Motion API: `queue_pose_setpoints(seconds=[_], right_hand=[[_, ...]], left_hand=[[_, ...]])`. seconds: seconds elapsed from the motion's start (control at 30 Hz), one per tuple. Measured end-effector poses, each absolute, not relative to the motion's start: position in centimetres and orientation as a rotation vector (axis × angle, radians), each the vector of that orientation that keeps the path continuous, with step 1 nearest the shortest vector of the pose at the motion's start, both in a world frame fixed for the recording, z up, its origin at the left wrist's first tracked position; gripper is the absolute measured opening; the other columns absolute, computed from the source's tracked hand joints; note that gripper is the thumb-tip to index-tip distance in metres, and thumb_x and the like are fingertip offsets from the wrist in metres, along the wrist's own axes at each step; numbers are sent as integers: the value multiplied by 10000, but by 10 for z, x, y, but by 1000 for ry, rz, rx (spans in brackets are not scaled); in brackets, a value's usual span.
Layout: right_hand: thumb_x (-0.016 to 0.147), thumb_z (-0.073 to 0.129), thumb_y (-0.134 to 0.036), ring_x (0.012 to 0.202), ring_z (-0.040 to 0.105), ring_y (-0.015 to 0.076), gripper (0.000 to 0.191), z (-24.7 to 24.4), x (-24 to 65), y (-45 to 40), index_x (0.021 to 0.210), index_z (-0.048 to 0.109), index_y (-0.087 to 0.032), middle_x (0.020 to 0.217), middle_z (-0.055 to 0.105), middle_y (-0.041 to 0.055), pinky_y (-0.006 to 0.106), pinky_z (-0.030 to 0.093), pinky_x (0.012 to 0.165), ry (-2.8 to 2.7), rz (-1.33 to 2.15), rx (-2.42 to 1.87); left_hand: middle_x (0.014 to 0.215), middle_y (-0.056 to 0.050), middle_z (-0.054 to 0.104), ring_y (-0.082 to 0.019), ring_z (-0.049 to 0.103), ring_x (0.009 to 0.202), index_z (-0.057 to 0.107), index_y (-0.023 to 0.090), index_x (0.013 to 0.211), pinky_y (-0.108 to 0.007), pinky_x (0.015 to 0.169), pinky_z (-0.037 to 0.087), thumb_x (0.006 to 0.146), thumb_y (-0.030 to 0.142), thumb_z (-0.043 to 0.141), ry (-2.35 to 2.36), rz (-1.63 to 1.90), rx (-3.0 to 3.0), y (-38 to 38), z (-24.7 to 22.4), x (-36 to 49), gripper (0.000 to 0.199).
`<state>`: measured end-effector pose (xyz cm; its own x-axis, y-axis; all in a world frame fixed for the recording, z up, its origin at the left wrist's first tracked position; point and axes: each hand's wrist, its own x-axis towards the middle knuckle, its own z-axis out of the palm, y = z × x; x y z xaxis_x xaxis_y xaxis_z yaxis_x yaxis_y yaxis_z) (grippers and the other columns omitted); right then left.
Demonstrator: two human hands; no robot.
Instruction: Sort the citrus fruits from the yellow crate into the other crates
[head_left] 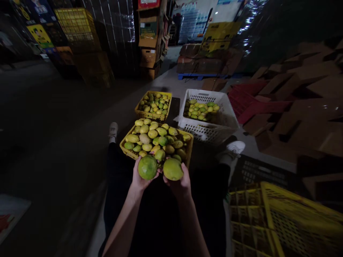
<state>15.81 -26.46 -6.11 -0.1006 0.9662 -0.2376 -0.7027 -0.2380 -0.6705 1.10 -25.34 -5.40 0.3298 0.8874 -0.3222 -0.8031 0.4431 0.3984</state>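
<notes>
My left hand [141,181] cups a rounded, mostly green lemon [148,167] from below and the side. Close beside it, my right hand [182,182] is closed around a yellow-green, more oval lemon [173,169]. Both fruits are held side by side over the near edge of a yellow crate [190,151], heaped with yellow and green lemons [152,134]. Part of the crate's near side is hidden by my hands and the fruit.
Behind the near crate, a smaller yellow crate [136,108] and a white crate [229,116] hold more lemons. Yellow crates [268,210] stand at lower right. A red crate [249,107] lies among cardboard boxes [308,117] on the right. My feet flank the near crate.
</notes>
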Motion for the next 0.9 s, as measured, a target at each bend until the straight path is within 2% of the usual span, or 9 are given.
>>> queue_pose_setpoints(seconds=[0.1, 0.2, 0.37, 0.43, 0.6, 0.77, 0.9], right_hand=[[781, 509, -603, 377, 468, 136, 461, -58, 159, -268, 972, 628, -200, 636, 628, 16, 237, 330, 309, -497, 1666, -761], [763, 509, -601, 403, 489, 140, 464, -66, 164, -269, 946, 628, -191, 653, 631, 30, 237, 337, 318, -555, 1688, -737], [696, 530, -633, 561, 599, 194, 529, -84, 173, -268, 901, 649, -161, 699, 655, 77, 284, 447, 444, -722, 1698, -676], [689, 524, -644, 582, 612, 210, 542, -85, 174, -268, 892, 646, -157, 694, 658, 84, 305, 467, 472, -765, 1680, -677], [797, 417, -639, 587, 641, 233, 556, -75, 168, -267, 958, 644, -158, 672, 659, 87, 273, 412, 373, -707, 1647, -802], [815, 424, -678, 716, 688, 265, 557, -79, 160, -261, 1080, 621, -229, 813, 712, 94, 315, 492, 431, -728, 1537, -882], [768, 555, -634, 845, 686, 301, 503, -96, 161, -259, 1081, 629, -247, 927, 717, 127, 391, 564, 560, -880, 1327, -934]], left_hand=[[808, -67, 660, -206, 649, 681, 620, 165, 941, -348, 625, 546, 731, 452, 631, 511, 1169, 245, -257, -59, 12, 356], [732, -78, 627, -245, 646, 707, 617, 143, 819, -390, 640, 538, 720, 462, 614, 504, 1162, 348, -261, -66, 13, 333], [649, -67, 588, -209, 609, 569, 584, 136, 689, -340, 538, 494, 682, 478, 633, 408, 1049, 473, -262, -74, 12, 345], [642, -63, 592, -200, 600, 540, 591, 135, 697, -319, 499, 474, 676, 466, 642, 385, 1037, 467, -261, -73, 11, 336], [670, -55, 612, -202, 612, 551, 585, 147, 727, -314, 485, 478, 714, 405, 631, 439, 1063, 345, -255, -68, 13, 263], [832, -43, 678, -204, 671, 768, 632, 173, 840, -351, 693, 545, 794, 307, 624, 502, 1226, 50, -245, -73, 18, 142], [888, -49, 706, -212, 680, 842, 659, 183, 922, -358, 759, 542, 811, 343, 641, 566, 1214, -36, -240, -89, 17, 196]])
